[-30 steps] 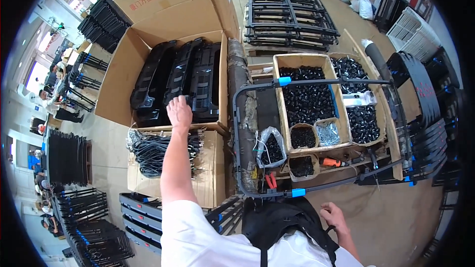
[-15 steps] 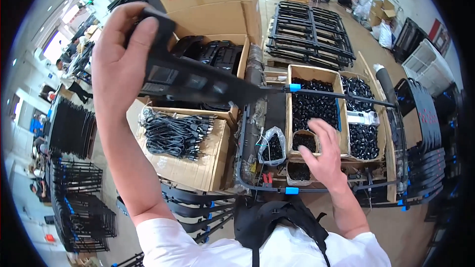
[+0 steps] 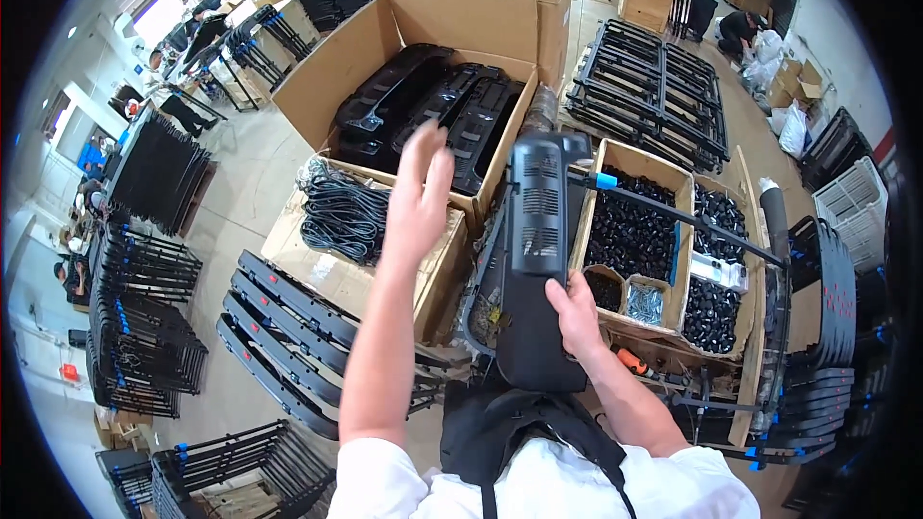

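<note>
A long black plastic housing (image 3: 540, 327) with a slotted, vented section at its far end lies lengthwise in front of my body. My right hand (image 3: 580, 322) grips its right edge, thumb on top and the other fingers mostly hidden. My left hand (image 3: 419, 200) is raised to the left of the housing, empty, fingers stretched out. Behind that hand stands an open cardboard box (image 3: 317, 77) holding several similar black plastic housings (image 3: 486, 125). Just left of the hand, a bundle of black cables (image 3: 341, 216) lies on another carton (image 3: 312, 274).
To the right, a wooden tray (image 3: 685, 202) holds small black parts and silver screws (image 3: 646, 302). A black bar with blue clips (image 3: 692, 221) crosses it. Black frames (image 3: 654, 86) are stacked beyond, curved black panels (image 3: 279, 327) at lower left. Other people work in the background.
The black housing has come from the upper left to in front of my body. My left hand has let go of it, and my right hand has moved from the small-parts tray onto its edge.
</note>
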Motion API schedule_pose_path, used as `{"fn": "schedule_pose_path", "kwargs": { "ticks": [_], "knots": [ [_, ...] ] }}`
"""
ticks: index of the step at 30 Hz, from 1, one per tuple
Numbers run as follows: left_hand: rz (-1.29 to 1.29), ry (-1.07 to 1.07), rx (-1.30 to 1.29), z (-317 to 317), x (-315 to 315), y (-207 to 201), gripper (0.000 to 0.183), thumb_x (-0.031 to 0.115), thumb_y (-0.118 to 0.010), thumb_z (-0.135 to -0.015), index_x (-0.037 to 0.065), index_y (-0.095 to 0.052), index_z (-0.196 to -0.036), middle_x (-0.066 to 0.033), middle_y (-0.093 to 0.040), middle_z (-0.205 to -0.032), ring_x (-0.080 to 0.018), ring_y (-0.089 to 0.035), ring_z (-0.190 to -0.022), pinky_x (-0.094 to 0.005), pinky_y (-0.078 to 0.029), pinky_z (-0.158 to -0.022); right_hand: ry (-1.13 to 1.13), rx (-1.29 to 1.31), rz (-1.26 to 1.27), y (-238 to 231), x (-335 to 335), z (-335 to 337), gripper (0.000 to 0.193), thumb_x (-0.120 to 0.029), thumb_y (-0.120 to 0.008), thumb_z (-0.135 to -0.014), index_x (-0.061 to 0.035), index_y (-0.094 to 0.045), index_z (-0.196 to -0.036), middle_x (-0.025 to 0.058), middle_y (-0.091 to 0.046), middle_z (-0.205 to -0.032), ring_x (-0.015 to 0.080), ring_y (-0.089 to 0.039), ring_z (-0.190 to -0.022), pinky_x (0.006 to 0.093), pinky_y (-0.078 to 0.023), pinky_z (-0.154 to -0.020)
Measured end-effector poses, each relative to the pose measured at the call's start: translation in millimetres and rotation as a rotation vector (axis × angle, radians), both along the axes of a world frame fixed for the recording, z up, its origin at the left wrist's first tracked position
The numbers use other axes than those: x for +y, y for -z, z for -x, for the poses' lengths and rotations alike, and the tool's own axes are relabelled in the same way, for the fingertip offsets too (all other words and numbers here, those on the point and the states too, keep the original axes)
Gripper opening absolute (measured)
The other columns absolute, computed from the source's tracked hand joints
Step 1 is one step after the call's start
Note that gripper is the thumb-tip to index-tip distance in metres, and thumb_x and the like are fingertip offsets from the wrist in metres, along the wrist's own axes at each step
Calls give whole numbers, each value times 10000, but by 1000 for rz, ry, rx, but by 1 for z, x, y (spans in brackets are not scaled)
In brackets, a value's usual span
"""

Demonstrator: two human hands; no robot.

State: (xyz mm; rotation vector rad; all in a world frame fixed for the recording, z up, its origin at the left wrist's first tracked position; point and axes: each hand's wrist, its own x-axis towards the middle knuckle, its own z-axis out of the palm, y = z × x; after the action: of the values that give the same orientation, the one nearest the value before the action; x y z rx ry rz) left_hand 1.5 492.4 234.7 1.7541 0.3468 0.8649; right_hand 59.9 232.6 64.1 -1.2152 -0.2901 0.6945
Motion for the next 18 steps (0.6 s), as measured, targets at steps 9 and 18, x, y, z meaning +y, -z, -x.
{"fn": "schedule_pose_path", "kwargs": {
  "ticks": [9, 18],
  "knots": [
    [331, -197, 512, 117, -83, 256, 612, 391, -425, -1137, -15, -383, -1594, -220, -487, -1593, -319, -462, -1486, -383, -347, -1219, -40, 352, 50, 80, 50, -27, 366, -124, -566, -1079, 6, -528, -1418, 147, -653, -1325, 229, -623, -1194, 377, -490, -1051],
    [24, -202, 552, 129, -121, 276, 613, 219, -594, -1049, -16, -386, -1577, -293, -503, -1529, -447, -501, -1402, -478, -391, -1180, -93, 390, 142, 110, 62, -19, 363, -156, -546, -1093, -47, -531, -1439, 93, -670, -1300, 224, -664, -1130, 403, -548, -986]
  ]
}}
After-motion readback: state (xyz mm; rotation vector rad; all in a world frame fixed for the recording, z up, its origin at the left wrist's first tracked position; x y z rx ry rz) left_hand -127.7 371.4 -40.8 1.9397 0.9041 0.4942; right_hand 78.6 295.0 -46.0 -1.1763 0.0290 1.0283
